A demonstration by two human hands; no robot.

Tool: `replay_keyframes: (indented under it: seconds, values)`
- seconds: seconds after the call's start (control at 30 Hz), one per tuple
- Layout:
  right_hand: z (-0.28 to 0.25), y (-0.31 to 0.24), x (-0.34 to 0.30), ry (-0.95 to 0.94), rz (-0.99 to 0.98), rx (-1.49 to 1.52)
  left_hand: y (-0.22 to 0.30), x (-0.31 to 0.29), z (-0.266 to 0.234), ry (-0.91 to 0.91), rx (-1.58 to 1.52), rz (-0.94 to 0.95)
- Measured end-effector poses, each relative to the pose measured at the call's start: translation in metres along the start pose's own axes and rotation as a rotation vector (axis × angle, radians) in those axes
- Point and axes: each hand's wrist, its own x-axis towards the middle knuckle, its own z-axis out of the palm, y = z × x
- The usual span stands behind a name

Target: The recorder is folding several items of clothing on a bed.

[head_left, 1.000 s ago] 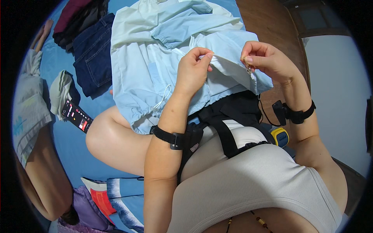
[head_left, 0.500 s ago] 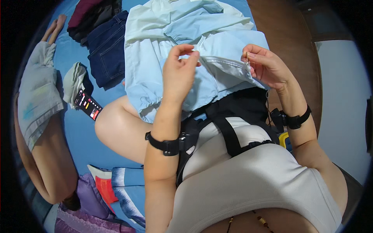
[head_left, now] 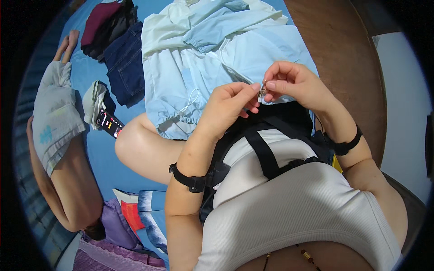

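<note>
A light blue jacket (head_left: 181, 67) lies spread out in front of me, its sleeves folded across the upper part. My left hand (head_left: 229, 107) is closed, thumb and forefinger pinching the zipper's lower end. Close beside it, my right hand (head_left: 294, 86) pinches at the same metal zipper end (head_left: 261, 94), its other fingers curled. The fingertips of both hands nearly meet there and partly hide the slider. From the jacket's gathered hem a white drawcord (head_left: 191, 100) loops out, left of my hands.
Dark blue jeans (head_left: 127, 65), maroon and black clothes (head_left: 100, 28), a pale cloth bundle (head_left: 92, 101) and a lit phone (head_left: 108, 123) lie on the blue sheet (head_left: 101, 158) at left. Another person (head_left: 74, 180) lies along the left side. Brown floor (head_left: 337, 49) runs at right.
My left hand has come right and down to the zipper end. My right hand has shifted left and slightly down, drawing the zipper edge in, so the stretched flap has slackened.
</note>
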Motion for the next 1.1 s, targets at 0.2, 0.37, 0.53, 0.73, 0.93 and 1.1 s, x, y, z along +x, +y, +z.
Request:
replay_keyframes:
  seconds: [0.2, 0.37, 0.53, 0.73, 0.93, 1.1]
  values:
    - [0.013, -0.003, -0.02, 0.077, -0.107, -0.254, 0.002, 0.004, 0.009, 0.015, 0.042, 0.008]
    - [0.005, -0.001, -0.03, -0.083, 0.036, -0.234, 0.006, 0.004, 0.006, 0.102, -0.048, 0.129]
    - [0.01, 0.029, -0.021, -0.046, 0.346, 0.32, 0.006, 0.003, 0.011, 0.088, -0.044, 0.196]
    - [-0.003, 0.039, -0.005, 0.124, 0.182, 0.411, -0.004, 0.008, 0.009, 0.171, 0.039, 0.213]
    - [-0.029, 0.057, 0.005, 0.1, 0.079, 0.708, -0.059, -0.006, -0.01, 0.041, -0.362, -0.423]
    - [-0.03, 0.073, 0.007, 0.02, 0.122, 0.802, -0.081, -0.003, -0.007, 0.315, -0.691, -0.418]
